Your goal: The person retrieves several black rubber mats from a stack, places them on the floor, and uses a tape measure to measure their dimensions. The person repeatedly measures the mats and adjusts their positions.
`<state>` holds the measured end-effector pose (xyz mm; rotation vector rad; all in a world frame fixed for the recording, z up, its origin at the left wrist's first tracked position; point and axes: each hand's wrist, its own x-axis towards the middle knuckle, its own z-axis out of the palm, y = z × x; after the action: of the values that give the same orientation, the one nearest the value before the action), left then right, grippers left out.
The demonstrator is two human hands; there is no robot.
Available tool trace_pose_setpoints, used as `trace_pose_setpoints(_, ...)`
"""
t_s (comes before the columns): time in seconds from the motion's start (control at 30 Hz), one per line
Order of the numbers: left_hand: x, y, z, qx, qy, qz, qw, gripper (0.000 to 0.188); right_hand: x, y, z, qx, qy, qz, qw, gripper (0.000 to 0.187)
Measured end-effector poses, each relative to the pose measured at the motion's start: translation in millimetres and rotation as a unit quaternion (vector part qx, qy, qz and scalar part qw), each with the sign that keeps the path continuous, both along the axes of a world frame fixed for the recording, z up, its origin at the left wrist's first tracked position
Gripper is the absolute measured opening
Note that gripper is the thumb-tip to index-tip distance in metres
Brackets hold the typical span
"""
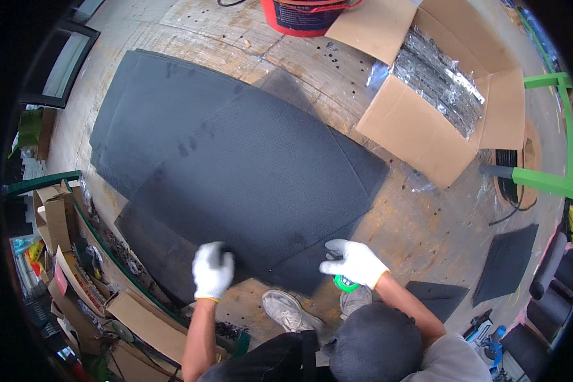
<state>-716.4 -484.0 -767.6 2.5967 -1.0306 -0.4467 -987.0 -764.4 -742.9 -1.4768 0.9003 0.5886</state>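
Large black sheets (235,159) lie overlapped on the floor in front of me, textured and marked with dark smudges. My left hand (212,270), in a white glove with blackened fingertips, is curled at the near edge of the sheets; what its fingers grip, if anything, is hidden. To the right, my gloved right hand (360,264) hovers by the sheets' near right corner, its thumb and finger toward them. A round green tape measure (345,284) shows beneath its palm, held by the lower fingers, which are mostly hidden.
An open cardboard box (414,124) of plastic-wrapped dark strips stands far right, near a red bucket (302,18). Cardboard and scraps (146,325) fill the left side behind a green rail. Smaller black pieces (506,264) and black rolls (551,305) lie right. My shoes (290,310) are close below.
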Motion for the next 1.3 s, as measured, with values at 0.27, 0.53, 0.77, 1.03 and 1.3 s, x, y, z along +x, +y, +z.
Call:
trace_pose_setpoints(0.27, -93, -129, 65, 0.064, 0.563, -0.14, 0.812, 0.033, 16, 6, 29, -0.008, -0.202, 0.136, 0.97, 0.125)
trace_pose_setpoints(0.53, -101, -124, 46, 0.107, 0.646, -0.114, 0.747, 0.051, -5, 14, 17, 0.01, -0.212, 0.093, 0.973, 0.128)
trace_pose_setpoints(0.77, -118, -123, 37, 0.088, 0.624, -0.107, 0.769, 0.053, -15, 11, 9, -0.027, -0.186, 0.108, 0.976, 0.136)
trace_pose_setpoints(1.03, -131, -110, 36, 0.11, 0.631, -0.153, 0.753, 0.033, -31, 30, 3, 0.053, -0.201, 0.067, 0.976, 0.128)
trace_pose_setpoints(1.3, -145, -110, 49, 0.129, 0.588, -0.091, 0.793, 0.056, -45, 37, -3, 0.051, -0.122, 0.018, 0.991, 0.107)
